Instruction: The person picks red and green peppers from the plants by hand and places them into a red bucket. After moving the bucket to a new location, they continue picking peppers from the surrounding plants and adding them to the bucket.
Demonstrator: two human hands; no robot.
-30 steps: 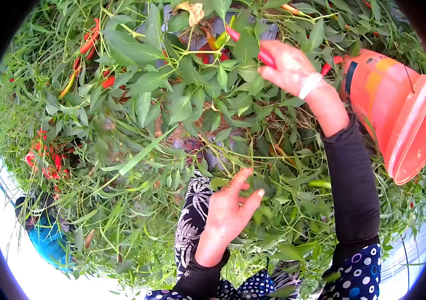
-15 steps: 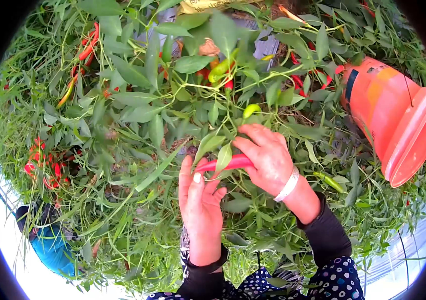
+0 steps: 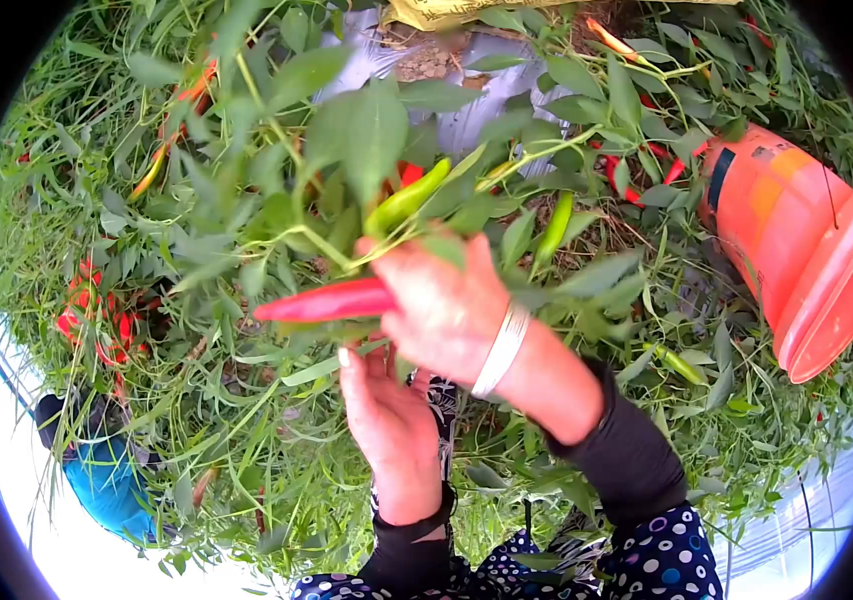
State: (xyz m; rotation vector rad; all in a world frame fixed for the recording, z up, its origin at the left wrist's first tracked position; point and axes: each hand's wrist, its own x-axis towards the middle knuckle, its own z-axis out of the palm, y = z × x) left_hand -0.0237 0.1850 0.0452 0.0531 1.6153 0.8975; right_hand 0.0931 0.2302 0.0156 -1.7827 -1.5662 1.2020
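My right hand [image 3: 447,300], with a white band at the wrist, is closed round the stem end of a long red chili pepper [image 3: 327,301] that points left. Its fingertips touch the plant stems beneath a green pepper [image 3: 408,198]. Just below is my left hand [image 3: 393,420], palm up, its fingers apart and their tips partly hidden behind the red pepper and my right hand. I see nothing resting in its palm. A second green pepper [image 3: 555,229] hangs to the right of my right hand.
An orange-red bucket [image 3: 777,220] lies tipped on its side at the right. Red peppers [image 3: 97,315] show at the left. A person in blue [image 3: 109,485] is at lower left. A yellow sack [image 3: 447,12] lies at the top edge.
My right hand has moved left and slightly up with the red pepper, which now sits farther left. The plant's branches have shifted. My left hand has dropped slightly and no longer touches the pepper's tip.
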